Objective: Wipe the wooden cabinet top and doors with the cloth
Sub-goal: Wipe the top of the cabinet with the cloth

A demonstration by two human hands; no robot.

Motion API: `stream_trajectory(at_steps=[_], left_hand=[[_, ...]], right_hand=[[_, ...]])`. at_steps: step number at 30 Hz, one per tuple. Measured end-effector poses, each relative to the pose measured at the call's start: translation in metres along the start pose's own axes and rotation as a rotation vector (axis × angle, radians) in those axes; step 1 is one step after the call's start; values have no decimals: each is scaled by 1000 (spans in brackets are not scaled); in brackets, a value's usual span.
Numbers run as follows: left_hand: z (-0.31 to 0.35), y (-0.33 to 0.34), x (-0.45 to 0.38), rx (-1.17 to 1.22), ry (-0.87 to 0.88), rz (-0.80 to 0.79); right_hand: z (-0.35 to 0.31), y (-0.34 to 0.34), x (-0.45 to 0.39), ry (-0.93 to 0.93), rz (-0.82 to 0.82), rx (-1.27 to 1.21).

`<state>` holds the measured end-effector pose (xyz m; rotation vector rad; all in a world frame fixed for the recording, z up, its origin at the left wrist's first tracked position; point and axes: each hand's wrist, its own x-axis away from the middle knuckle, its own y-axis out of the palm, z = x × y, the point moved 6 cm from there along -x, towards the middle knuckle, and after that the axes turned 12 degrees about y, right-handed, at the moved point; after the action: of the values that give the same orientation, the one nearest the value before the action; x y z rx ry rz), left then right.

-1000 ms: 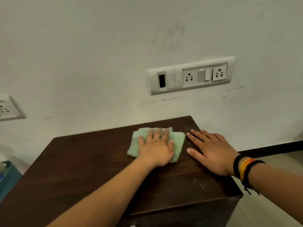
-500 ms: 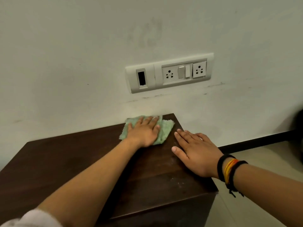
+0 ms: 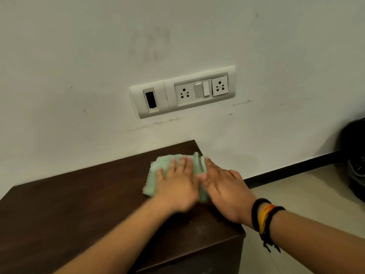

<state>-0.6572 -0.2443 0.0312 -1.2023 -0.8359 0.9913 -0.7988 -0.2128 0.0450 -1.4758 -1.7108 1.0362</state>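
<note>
A room in a home, by the look of it. Above the hands, a white painted wall (image 3: 79, 56) with scuffs carries a socket panel (image 3: 182, 91) with two outlets and switches. Under the hands sits a dark wooden cabinet (image 3: 79, 204) pushed against that wall. To the right of the hands, pale floor tiles (image 3: 296, 190) meet a black skirting strip (image 3: 292, 168), with a dark bag (image 3: 355, 155) at the far right.
</note>
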Motion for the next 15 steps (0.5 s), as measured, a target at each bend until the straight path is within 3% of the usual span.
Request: stream_trajectory(at_steps=[3,6,8,11,15], left_hand=[[27,-2,-24,-55,194,-62],[1,-38,-46,-19,-28,-86],[-17,-35,-8,-20,-97,-74],[17,-4,80,-68,61,21],[78,4,84,-40,152,21]], right_hand=[[3,-2,-1,28,-9,-112],[-2,-2,1,7,-6,-13],[-4,-3,1,0,-4,-8],[5,2,1,64,-40,-172],[18,7,1,234,-171,-482]])
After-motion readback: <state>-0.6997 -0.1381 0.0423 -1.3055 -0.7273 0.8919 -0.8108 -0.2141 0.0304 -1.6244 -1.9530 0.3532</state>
